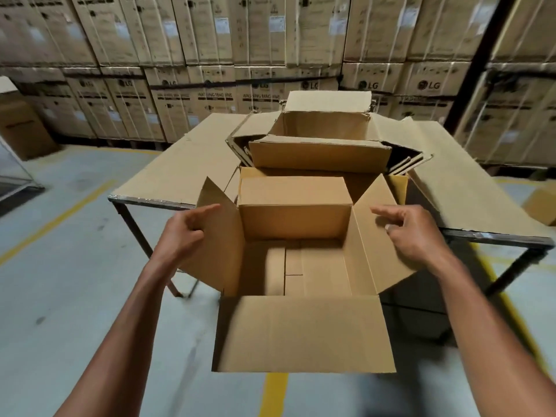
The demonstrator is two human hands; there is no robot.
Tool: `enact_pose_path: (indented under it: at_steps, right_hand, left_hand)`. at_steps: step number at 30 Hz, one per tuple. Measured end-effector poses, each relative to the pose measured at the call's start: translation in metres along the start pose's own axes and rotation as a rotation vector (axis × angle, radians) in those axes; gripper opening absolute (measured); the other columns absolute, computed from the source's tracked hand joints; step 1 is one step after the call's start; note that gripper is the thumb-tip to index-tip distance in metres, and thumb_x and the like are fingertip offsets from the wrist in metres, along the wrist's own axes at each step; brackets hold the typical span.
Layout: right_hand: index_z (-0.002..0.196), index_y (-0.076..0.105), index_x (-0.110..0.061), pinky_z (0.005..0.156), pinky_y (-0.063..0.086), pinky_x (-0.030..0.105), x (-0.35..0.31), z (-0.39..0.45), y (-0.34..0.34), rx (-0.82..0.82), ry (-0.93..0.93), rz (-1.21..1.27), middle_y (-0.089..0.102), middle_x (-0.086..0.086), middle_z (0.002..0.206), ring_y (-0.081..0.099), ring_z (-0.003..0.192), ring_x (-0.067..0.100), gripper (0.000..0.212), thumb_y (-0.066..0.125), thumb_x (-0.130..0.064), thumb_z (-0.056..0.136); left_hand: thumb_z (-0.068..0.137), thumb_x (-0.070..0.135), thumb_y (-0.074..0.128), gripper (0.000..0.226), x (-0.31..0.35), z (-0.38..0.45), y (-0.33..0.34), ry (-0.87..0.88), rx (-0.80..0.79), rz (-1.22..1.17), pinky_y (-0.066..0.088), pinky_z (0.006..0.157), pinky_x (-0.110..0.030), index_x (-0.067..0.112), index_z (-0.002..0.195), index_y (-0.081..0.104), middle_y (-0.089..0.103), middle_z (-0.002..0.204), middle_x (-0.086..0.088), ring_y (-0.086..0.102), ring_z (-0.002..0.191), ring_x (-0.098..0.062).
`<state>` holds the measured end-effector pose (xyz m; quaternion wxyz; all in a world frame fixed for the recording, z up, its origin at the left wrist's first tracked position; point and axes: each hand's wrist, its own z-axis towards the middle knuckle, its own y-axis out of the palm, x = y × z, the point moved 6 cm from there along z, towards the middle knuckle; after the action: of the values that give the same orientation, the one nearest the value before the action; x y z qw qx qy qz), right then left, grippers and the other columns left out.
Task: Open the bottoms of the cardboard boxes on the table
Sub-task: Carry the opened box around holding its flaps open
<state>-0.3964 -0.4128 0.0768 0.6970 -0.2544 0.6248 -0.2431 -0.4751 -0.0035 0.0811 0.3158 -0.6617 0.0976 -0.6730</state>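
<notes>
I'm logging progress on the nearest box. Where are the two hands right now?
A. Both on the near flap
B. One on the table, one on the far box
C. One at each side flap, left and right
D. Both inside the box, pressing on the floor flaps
C: the left hand is at the left side flap and the right hand at the right side flap of the nearest box.

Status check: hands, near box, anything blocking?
Left hand and right hand open, at side flaps. Near box flaps spread, floor still shut. Second open box sits behind.
</notes>
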Motion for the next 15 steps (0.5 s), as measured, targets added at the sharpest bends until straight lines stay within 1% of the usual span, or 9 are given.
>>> enact_pose_path:
  at_steps: [1,2,3,5,6,9,12,14,15]
  right_hand:
    - [0.139,0.058,-0.028,0.108,0.045,0.045,-0.004,0.000,-0.009,0.016,-0.006,-0.012,0.063,-0.003,0.134,0.051,0.131,0.017,0.054,0.054,0.004,0.096]
    - [0.138,0.058,-0.027,0.109,0.045,0.044,-0.007,0.000,-0.019,0.033,-0.009,-0.019,0.063,-0.003,0.134,0.052,0.130,0.015,0.054,0.054,0.005,0.095]
    - [0.138,0.059,-0.027,0.110,0.045,0.044,-0.010,-0.001,-0.028,0.049,-0.012,-0.020,0.063,-0.003,0.135,0.052,0.128,0.012,0.055,0.053,0.007,0.094]
    - [0.135,0.061,-0.025,0.110,0.044,0.041,-0.018,-0.002,-0.047,0.085,-0.018,-0.008,0.063,-0.004,0.135,0.051,0.127,0.010,0.055,0.052,0.009,0.093]
    - [0.134,0.063,-0.024,0.111,0.043,0.038,-0.021,-0.002,-0.057,0.104,-0.023,0.003,0.063,-0.004,0.134,0.052,0.128,0.010,0.054,0.052,0.009,0.093]
    - [0.131,0.065,-0.023,0.107,0.043,0.030,-0.036,-0.003,-0.087,0.165,-0.051,0.010,0.068,-0.003,0.126,0.058,0.121,0.008,0.054,0.052,0.011,0.091]
    - [0.130,0.067,-0.021,0.103,0.047,0.029,-0.053,-0.002,-0.115,0.210,-0.074,0.029,0.070,-0.003,0.118,0.062,0.113,0.006,0.053,0.052,0.012,0.091]
    - [0.130,0.066,-0.016,0.095,0.049,0.026,-0.066,0.002,-0.133,0.226,-0.093,0.068,0.070,-0.002,0.117,0.064,0.110,0.006,0.053,0.051,0.016,0.090]
    - [0.130,0.066,-0.015,0.094,0.050,0.027,-0.073,0.005,-0.141,0.238,-0.107,0.080,0.070,-0.001,0.117,0.064,0.110,0.008,0.054,0.051,0.017,0.089]
  left_hand:
    - [0.086,-0.016,0.041,0.069,0.010,0.005,0.000,0.025,-0.014,-0.004,0.055,0.071,-0.015,0.029,0.135,0.062,0.065,0.126,0.000,0.063,0.101,-0.007]
    - [0.085,-0.016,0.041,0.070,0.020,0.010,0.000,0.052,-0.029,-0.013,0.055,0.071,-0.014,0.028,0.135,0.062,0.065,0.125,0.001,0.063,0.101,-0.004]
    - [0.085,-0.016,0.042,0.069,0.029,0.016,-0.001,0.081,-0.038,-0.022,0.056,0.076,-0.018,0.028,0.135,0.062,0.065,0.127,0.001,0.063,0.105,-0.006]
    - [0.088,-0.015,0.044,0.066,0.047,0.028,-0.002,0.126,-0.047,-0.037,0.057,0.088,-0.036,0.029,0.134,0.063,0.064,0.132,-0.001,0.061,0.116,-0.019]
    - [0.089,-0.014,0.045,0.065,0.055,0.033,-0.004,0.141,-0.051,-0.042,0.057,0.090,-0.038,0.029,0.134,0.063,0.063,0.132,-0.001,0.059,0.119,-0.020]
    - [0.086,-0.016,0.046,0.066,0.083,0.044,-0.011,0.196,-0.047,-0.036,0.051,0.076,-0.018,0.028,0.133,0.064,0.066,0.125,0.003,0.060,0.113,-0.012]
    - [0.082,-0.018,0.047,0.069,0.110,0.054,-0.022,0.239,-0.032,-0.057,0.047,0.068,-0.011,0.025,0.132,0.065,0.070,0.120,0.004,0.062,0.106,-0.009]
    - [0.082,-0.018,0.045,0.068,0.127,0.059,-0.028,0.252,-0.014,-0.073,0.046,0.065,-0.005,0.024,0.132,0.065,0.068,0.121,0.007,0.061,0.107,-0.006]
    - [0.083,-0.018,0.045,0.067,0.134,0.062,-0.032,0.261,-0.005,-0.077,0.046,0.066,-0.006,0.024,0.132,0.065,0.067,0.122,0.009,0.060,0.109,-0.005]
